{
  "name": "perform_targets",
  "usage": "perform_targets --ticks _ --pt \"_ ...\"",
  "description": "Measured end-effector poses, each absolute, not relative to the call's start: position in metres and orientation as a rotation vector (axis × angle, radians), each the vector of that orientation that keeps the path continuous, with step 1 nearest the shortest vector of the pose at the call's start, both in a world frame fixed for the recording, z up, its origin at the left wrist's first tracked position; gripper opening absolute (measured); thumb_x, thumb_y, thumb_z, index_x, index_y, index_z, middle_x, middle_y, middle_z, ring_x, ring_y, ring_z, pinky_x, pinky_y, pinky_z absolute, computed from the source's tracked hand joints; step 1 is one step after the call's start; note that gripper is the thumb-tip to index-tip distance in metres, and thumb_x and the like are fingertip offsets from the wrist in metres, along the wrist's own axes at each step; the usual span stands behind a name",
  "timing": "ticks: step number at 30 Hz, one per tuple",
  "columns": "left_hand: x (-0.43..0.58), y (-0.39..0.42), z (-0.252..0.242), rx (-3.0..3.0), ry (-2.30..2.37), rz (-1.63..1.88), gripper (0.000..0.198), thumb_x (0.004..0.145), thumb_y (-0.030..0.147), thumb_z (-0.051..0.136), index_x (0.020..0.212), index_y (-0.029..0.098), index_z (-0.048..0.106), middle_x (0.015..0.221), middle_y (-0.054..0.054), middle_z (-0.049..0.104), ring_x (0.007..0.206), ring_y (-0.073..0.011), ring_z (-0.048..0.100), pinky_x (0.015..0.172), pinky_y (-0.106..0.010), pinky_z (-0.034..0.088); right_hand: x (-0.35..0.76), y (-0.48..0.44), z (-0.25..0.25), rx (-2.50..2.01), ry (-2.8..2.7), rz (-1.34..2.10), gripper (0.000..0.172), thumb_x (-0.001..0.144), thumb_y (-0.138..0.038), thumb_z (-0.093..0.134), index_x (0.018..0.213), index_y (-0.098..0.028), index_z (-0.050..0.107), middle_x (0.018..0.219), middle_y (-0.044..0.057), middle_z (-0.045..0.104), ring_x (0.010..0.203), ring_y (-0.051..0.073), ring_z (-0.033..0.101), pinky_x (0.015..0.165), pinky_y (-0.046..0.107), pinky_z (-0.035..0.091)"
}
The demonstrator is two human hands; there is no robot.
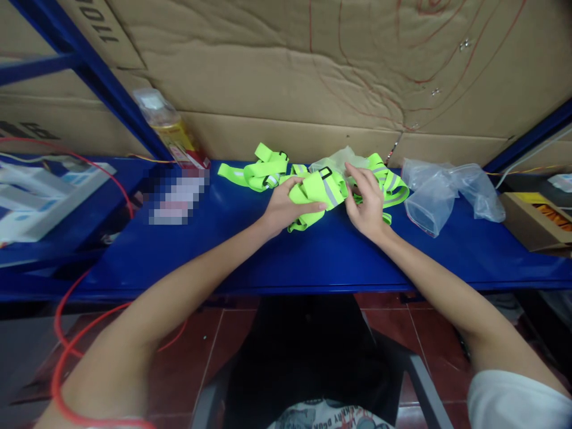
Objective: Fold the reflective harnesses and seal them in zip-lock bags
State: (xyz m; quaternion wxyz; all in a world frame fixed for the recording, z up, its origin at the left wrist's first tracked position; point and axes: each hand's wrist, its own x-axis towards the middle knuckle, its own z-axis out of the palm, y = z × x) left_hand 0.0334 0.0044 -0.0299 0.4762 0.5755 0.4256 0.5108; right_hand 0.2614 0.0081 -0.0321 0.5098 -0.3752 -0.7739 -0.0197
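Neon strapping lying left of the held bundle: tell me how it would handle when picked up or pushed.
The neon strapping is probably floppy, since it lies in loose folds and curls. It looks light: flat webbing with small dark buckles. Pushed across the blue tabletop, it would likely bunch rather than roll, given its irregular loops.

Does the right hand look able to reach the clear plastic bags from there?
Likely yes: the clear plastic bags lie near the right hand, with only some loose green straps partly between.

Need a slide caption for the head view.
Left hand grips a folded neon-green strap bundle over the blue table, right hand close beside it; clear bags lie to the right.
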Motion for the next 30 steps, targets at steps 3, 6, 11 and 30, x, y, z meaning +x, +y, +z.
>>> perform_targets --ticks 3,6,11,30 --pt "0.032 0.003 -0.025 1.43 1.057 1.238 0.088 0.048 0.037 0.107 0.128 0.023 0.073 0.124 -0.01 0.08 0.116 -0.0324 0.075 0.098 -0.052 0.067 0.26 0.011 -0.036 -0.847 -1.836 -0.075 0.05 0.111 -0.032 0.043 0.16 -0.033 0.057 0.133 0.014 0.067 0.125 0.032 0.067 0.102 0.055 0.065" --pt "0.031 0.003 -0.022 1.374 1.021 1.205 0.088 0.05 0.035 0.106 0.131 0.02 0.075 0.122 -0.01 0.081 0.114 -0.0323 0.076 0.1 -0.054 0.066 0.261 0.013 -0.039 -0.794 -1.823 -0.133 0.05 0.111 -0.029 0.045 0.159 -0.036 0.058 0.131 0.013 0.066 0.123 0.031 0.068 0.1 0.054 0.065" --pt "0.028 0.004 -0.022 1.439 1.079 1.191 0.089 0.051 0.034 0.106 0.134 0.021 0.076 0.13 -0.011 0.08 0.125 -0.0337 0.074 0.111 -0.056 0.061 0.259 0.01 -0.039 -0.819 -1.894 -0.196 0.05 0.11 -0.026 0.046 0.157 -0.037 0.06 0.13 0.014 0.066 0.124 0.032 0.069 0.104 0.055 0.064" --pt "0.022 0.005 -0.021 1.922 1.106 1.041 0.087 0.05 0.04 0.105 0.132 0.024 0.079 0.14 -0.011 0.076 0.135 -0.0383 0.069 0.124 -0.063 0.045 0.257 0.01 -0.039 -0.979 -1.738 -0.167 0.041 0.111 -0.04 0.047 0.141 -0.034 0.073 0.098 0.009 0.057 0.096 0.03 0.066 0.089 0.057 0.064"
